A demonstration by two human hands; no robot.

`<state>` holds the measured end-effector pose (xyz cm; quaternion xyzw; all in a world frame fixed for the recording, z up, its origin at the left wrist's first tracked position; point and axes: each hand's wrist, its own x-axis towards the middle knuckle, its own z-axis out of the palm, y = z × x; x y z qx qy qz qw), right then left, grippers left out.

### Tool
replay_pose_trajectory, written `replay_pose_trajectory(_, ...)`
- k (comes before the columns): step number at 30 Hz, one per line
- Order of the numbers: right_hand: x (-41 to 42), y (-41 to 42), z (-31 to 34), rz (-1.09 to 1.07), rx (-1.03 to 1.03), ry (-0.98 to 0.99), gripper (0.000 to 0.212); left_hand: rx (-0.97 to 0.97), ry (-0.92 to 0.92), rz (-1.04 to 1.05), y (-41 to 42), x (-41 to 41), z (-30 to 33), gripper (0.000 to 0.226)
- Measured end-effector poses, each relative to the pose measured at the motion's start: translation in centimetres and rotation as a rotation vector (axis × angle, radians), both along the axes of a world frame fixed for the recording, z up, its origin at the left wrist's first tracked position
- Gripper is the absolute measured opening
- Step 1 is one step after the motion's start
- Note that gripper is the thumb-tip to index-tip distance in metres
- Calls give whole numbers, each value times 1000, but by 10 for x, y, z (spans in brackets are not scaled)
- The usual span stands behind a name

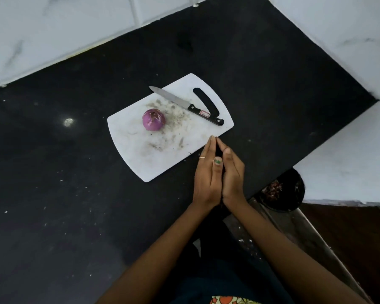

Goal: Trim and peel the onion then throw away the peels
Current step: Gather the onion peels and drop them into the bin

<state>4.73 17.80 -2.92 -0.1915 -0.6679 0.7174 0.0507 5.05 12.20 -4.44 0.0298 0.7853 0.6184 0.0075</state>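
**Onion's still whole, hands haven't started**

Left hand (pixel 206 174) and right hand (pixel 232 174) are pressed palm to palm, fingers straight, holding nothing. The onion (pixel 153 119) sits on the board (pixel 140 159) to the far left, with the knife (pixel 185 105) beyond. I'd steady the onion first, then trim the ends.

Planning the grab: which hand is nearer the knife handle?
Right, narrowly. The right hand lies below the knife handle; the left hand, pressed against it palm to palm, sits slightly further left, toward the onion.
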Motion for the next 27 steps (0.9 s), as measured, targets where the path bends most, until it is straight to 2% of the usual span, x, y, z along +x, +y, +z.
replay_pose_trajectory(4, -5, -7, 3, -120, -211, -49, 39, 205, -114, -41, 2, -2, 2, 63)
replay_pose_trajectory(9, -10, -19, 16, -279, -618, -153, 45, 815, -481, 173, 3, -11, 12, 69)
replay_pose_trajectory(11, -11, -20, 22, -301, -709, -179, 47, 929, -557, 263, 0, -13, 24, 66)
replay_pose_trajectory(22, -28, -26, 68, -348, -939, -193, 47, 1175, -532, 386, -24, -36, 70, 75)
replay_pose_trajectory(27, -34, -25, 84, -356, -973, -167, 44, 1168, -491, 380, -20, -39, 92, 71)
